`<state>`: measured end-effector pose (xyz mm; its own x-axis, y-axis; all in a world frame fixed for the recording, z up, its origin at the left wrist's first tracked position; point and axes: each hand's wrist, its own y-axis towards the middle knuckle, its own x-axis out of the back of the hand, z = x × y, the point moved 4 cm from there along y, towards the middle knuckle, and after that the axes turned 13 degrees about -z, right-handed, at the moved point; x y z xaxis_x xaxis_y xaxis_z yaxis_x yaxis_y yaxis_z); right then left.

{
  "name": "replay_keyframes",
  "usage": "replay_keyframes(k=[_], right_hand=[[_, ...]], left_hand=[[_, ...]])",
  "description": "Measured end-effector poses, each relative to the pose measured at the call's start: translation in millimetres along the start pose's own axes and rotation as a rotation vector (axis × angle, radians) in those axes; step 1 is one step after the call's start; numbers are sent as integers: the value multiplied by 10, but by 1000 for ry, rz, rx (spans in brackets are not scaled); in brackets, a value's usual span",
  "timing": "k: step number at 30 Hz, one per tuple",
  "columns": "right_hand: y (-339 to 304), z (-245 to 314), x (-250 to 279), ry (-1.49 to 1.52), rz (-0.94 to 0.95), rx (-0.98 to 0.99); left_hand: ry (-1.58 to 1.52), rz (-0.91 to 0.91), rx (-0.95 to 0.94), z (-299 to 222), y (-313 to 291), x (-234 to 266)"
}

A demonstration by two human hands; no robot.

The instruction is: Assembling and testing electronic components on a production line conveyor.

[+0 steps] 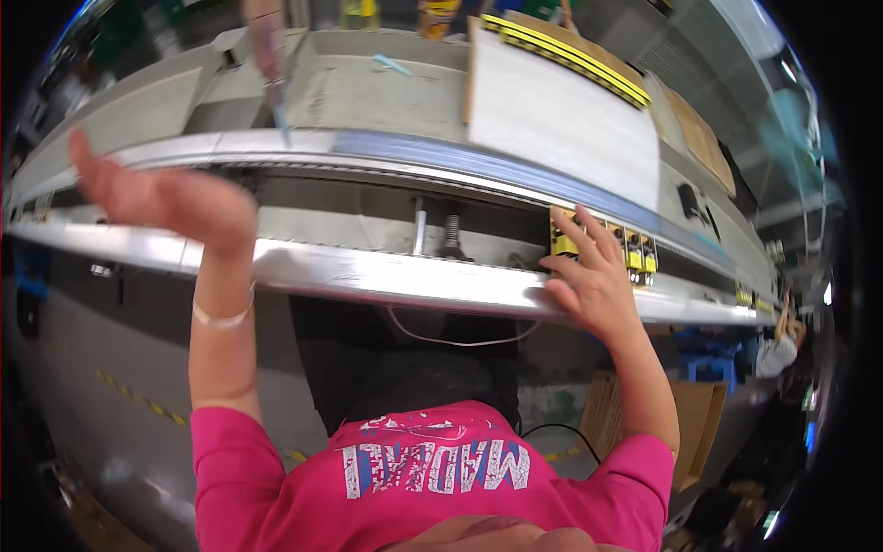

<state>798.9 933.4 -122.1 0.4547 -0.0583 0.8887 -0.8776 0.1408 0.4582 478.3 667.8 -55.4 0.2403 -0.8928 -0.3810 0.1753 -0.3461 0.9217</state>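
Both hands: right hand [589,276] fingers partly hide yellow parts [635,253].

factory floor, long conveyor line [386,276]

A long metal conveyor frame [386,276] crosses the view, its bright rail bending with the lens; beyond it lies a grey work surface [386,92] with a pale board [561,120] edged in yellow and black stripes; the grey floor [110,368] below carries a dashed yellow line [138,397]; cardboard boxes [694,423] stand at the lower right; blue crates [708,354] sit behind them.
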Motion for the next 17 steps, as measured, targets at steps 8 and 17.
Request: replay_keyframes(k=[8, 17], right_hand=[[-1373, -1327, 283, -230, -181, -334], [-2429, -2570, 471, -392, -227, -604]], left_hand=[[-218, 79, 175, -862, -310, 880], [-152, 711, 271, -1554, -1039, 1592]])
